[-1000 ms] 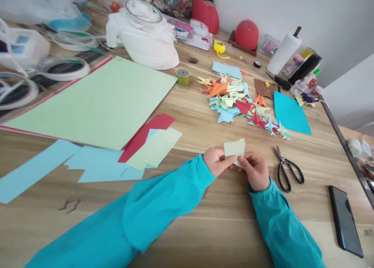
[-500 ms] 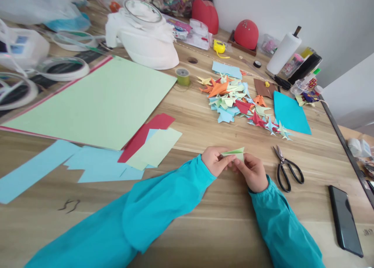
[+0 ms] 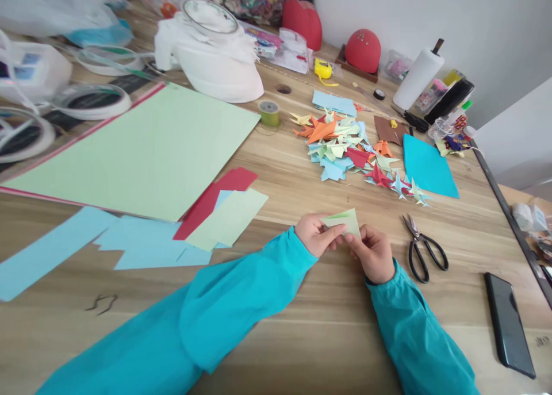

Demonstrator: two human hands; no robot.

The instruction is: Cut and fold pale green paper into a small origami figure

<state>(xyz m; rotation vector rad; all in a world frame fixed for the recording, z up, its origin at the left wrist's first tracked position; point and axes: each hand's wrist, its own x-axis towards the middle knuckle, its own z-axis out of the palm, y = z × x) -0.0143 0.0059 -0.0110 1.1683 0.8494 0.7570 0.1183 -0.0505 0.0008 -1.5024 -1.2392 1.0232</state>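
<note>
Pinching a folded pale green paper (image 3: 347,218) with the left hand (image 3: 317,236) and the right hand (image 3: 376,254), over the desk (image 3: 293,176). Holding it left of the black-handled scissors (image 3: 416,237), right of the cut strips (image 3: 230,219), on the near side of the folded shapes (image 3: 340,149).

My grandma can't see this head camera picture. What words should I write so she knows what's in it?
A left hand and right hand hold a small folded green paper over a wooden table. Scissors and a phone lie to the right, colorful folded paper shapes beyond, blue strips to the left.
</note>
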